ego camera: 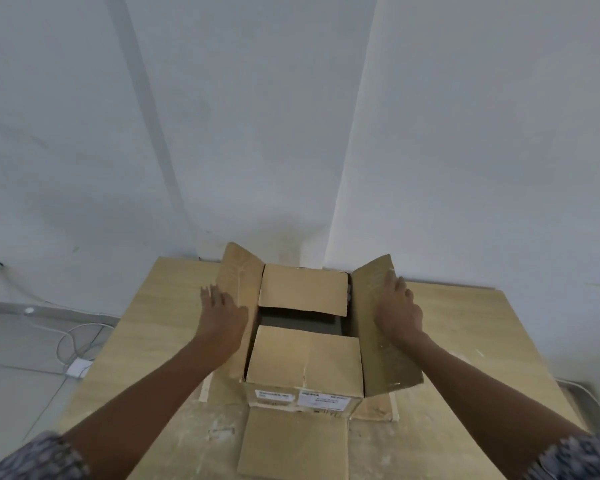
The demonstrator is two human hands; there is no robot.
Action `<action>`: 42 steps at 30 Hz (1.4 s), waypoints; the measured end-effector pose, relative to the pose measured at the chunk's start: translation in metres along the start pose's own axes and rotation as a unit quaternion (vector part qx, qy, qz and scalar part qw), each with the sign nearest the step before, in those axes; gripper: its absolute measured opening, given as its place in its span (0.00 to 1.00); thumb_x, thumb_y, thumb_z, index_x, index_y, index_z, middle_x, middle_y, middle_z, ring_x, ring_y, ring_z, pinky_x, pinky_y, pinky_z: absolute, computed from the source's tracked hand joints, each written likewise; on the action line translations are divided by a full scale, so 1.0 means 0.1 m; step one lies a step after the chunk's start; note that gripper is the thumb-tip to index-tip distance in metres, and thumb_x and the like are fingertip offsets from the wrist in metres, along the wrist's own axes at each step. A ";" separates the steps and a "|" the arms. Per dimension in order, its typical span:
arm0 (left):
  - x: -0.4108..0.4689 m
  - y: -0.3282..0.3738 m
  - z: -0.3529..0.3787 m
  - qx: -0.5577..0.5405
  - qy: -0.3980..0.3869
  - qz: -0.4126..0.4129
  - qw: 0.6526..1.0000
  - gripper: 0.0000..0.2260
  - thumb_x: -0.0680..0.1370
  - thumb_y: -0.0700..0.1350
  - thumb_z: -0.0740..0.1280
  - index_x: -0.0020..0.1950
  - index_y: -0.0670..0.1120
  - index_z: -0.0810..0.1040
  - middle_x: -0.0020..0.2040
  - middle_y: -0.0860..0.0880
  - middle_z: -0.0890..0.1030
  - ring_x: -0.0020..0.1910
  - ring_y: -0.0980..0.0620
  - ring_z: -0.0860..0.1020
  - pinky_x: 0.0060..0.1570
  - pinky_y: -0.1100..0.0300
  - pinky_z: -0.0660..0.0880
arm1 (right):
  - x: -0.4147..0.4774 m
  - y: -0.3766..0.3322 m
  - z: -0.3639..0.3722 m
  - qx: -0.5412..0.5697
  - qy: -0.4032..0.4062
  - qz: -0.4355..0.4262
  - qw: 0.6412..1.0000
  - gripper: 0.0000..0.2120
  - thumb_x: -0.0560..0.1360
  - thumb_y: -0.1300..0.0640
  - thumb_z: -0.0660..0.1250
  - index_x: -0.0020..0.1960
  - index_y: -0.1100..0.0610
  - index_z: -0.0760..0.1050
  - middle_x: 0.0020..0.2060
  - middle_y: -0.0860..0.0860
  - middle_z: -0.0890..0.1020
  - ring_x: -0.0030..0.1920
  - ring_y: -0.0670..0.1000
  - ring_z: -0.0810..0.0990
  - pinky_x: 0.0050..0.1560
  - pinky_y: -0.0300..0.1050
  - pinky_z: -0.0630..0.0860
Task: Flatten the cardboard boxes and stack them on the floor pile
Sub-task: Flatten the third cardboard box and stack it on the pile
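Pressing flat, open hands on side flaps of cardboard box (303,362), left hand (222,315), right hand (397,311), wooden table (146,341), cables (73,337) on floor.

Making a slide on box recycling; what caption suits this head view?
Left hand and right hand spread the side flaps of an open cardboard box on a wooden table.

Both bare arms reach forward and slightly inward from patterned short sleeves. The left hand (222,311) lies palm-down with fingers spread flat, pointing away. The right hand (397,306) is likewise flat and palm-down, fingers together, wrist angled slightly inward.
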State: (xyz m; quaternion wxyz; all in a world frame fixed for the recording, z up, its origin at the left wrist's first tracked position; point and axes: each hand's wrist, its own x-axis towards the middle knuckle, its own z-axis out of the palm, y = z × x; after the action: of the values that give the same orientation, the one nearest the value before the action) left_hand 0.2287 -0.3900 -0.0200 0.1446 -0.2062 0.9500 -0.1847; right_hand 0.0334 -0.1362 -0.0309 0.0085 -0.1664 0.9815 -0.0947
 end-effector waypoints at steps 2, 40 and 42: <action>-0.01 0.02 0.17 -0.037 0.004 0.012 0.999 0.16 0.80 0.44 0.57 0.67 0.46 0.72 0.73 0.31 0.64 0.75 0.29 0.55 0.72 0.32 0.48 | 0.01 -0.04 0.05 -0.128 -0.008 -0.041 0.991 0.30 0.76 0.63 0.56 0.76 0.60 0.52 0.74 0.67 0.57 0.73 0.68 0.58 0.67 0.67 0.66; -0.70 -0.03 0.27 -0.735 -0.130 -0.161 0.646 0.67 0.51 0.69 0.80 0.78 0.62 0.41 0.78 0.42 0.31 0.78 0.35 0.48 0.70 0.40 0.65 | 0.55 -0.59 -0.19 0.021 0.015 -0.201 0.979 0.14 0.79 0.45 0.63 0.52 0.50 0.84 0.49 0.53 0.82 0.51 0.53 0.78 0.48 0.47 0.78; -0.66 0.05 0.19 -0.724 -0.104 -0.139 0.668 0.64 0.53 0.67 0.80 0.78 0.63 0.43 0.77 0.44 0.30 0.78 0.36 0.46 0.72 0.41 0.60 | 0.44 -0.73 -0.16 0.037 0.017 -0.228 0.973 0.14 0.79 0.46 0.64 0.52 0.52 0.84 0.50 0.53 0.82 0.51 0.53 0.78 0.49 0.48 0.79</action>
State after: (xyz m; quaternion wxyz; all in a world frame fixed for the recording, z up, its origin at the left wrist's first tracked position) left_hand 0.2913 -0.3623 -0.0261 0.0201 -0.3937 0.7243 0.5657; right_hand 0.0153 -0.2156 -0.0002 -0.0235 -0.3834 0.9136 -0.1331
